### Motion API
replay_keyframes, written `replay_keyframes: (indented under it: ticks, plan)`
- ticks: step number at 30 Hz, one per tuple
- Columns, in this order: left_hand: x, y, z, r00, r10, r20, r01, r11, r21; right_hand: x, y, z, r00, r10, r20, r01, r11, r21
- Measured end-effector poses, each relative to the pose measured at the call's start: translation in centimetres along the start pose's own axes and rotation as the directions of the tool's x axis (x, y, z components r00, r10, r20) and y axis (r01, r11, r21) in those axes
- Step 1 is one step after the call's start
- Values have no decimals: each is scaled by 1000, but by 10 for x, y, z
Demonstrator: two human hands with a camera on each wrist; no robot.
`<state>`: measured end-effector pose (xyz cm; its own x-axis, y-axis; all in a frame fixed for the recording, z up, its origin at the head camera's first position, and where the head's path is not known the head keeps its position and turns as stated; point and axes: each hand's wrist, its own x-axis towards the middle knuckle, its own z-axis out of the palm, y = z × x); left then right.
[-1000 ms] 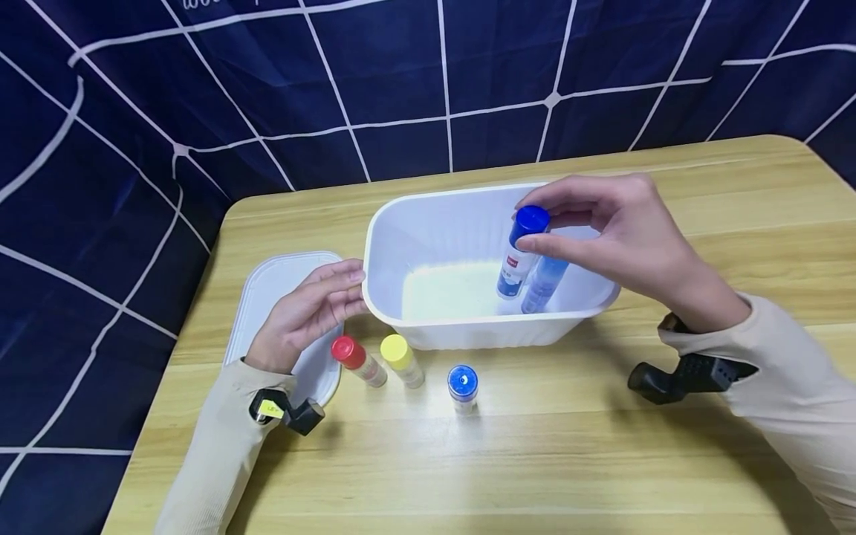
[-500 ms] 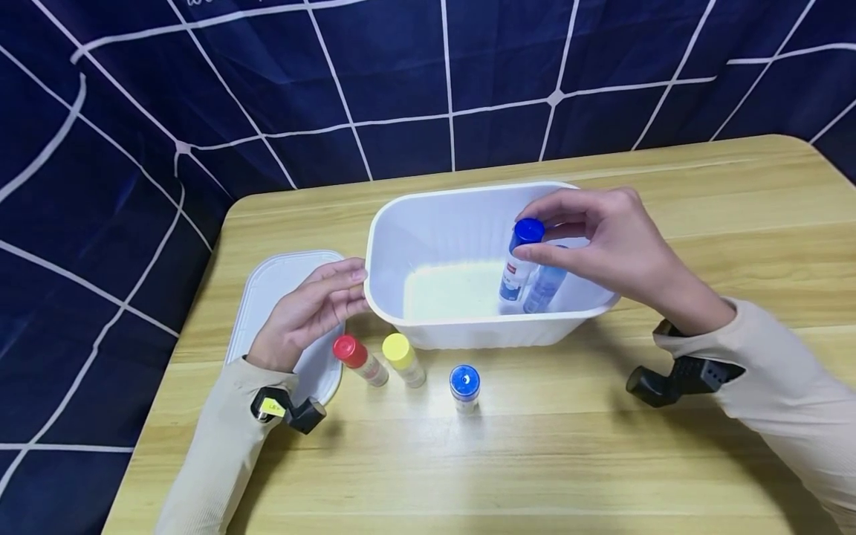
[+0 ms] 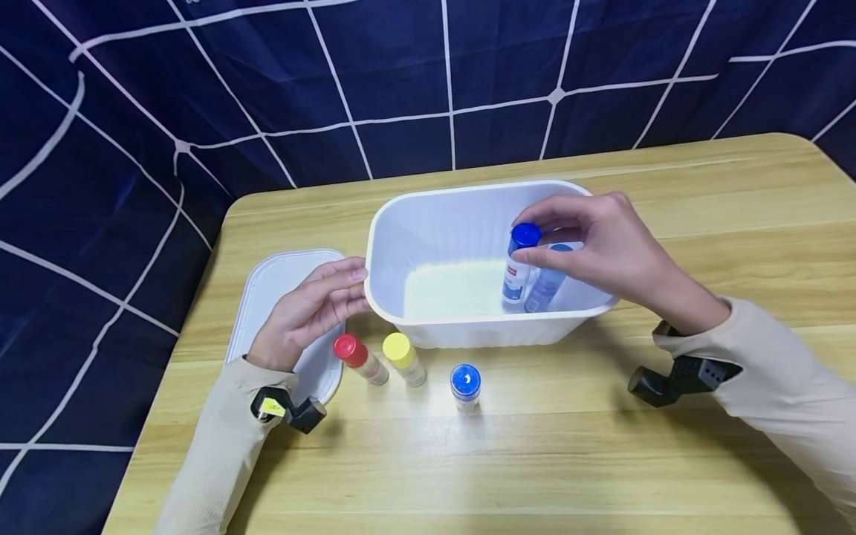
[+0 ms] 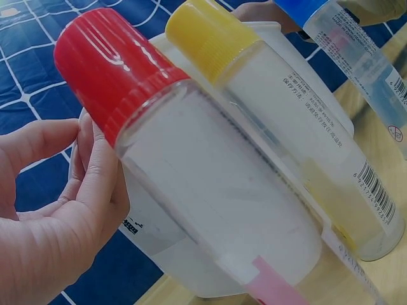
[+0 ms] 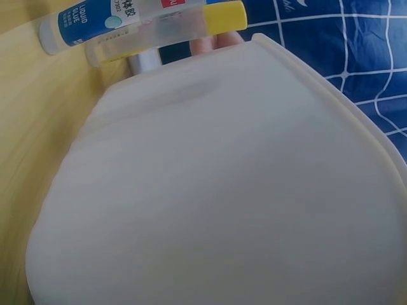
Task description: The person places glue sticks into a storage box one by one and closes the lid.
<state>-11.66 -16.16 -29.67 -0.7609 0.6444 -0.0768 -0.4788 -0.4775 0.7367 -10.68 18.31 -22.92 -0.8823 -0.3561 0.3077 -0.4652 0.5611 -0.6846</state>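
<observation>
In the head view my right hand (image 3: 611,241) holds a blue-capped liquid glue bottle (image 3: 515,275) by its cap. That bottle stands upright inside the white plastic container (image 3: 468,336), beside a second bluish bottle (image 3: 545,290) that leans and is partly hidden by my fingers. My left hand (image 3: 304,316) pinches the container's left rim between thumb and fingers, as the left wrist view shows too. Outside, in front of the container, stand a red-capped glue bottle (image 4: 210,184), a yellow-capped glue bottle (image 4: 305,140) and another blue-capped glue bottle (image 3: 465,386).
A white lid (image 3: 277,279) lies flat on the wooden table (image 3: 568,461), under my left forearm and hand. The container's wall fills most of the right wrist view. A dark blue cloth (image 3: 401,89) with white lines hangs behind the table and at its left.
My right hand has lowered slightly and drifted a little left with the blue-capped glue bottle, down into the container. My left hand keeps its place at the rim.
</observation>
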Motion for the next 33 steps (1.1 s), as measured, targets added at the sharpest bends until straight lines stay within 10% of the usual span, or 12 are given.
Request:
replay_keyframes:
  ticks: [33]
  plan:
    - [-1, 0, 0, 1000, 3, -17, -3, 1000, 4, 4, 1, 3, 989, 29, 148, -13, 994, -105]
